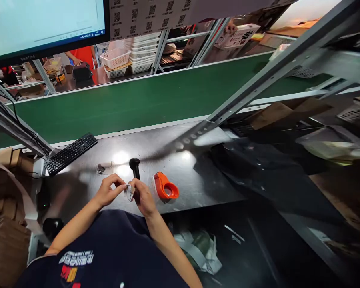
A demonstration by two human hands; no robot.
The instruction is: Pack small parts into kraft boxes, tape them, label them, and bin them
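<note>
Both of my hands meet over the near edge of the metal worktable [180,172]. My left hand [108,190] and my right hand [142,196] pinch a small clear plastic packet [129,192] between their fingertips. Just beyond the hands stands a black handheld scanner [135,168]. An orange tape dispenser [165,186] lies to the right of my right hand. Another small clear packet [102,169] lies on the table left of the scanner.
A black keyboard [70,153] sits at the far left under a monitor [45,28]. A green conveyor belt [144,100] runs behind the table. Slanted metal frame bars [258,84] and cardboard boxes [6,224] flank the spot. A person in orange [82,56] works across the belt.
</note>
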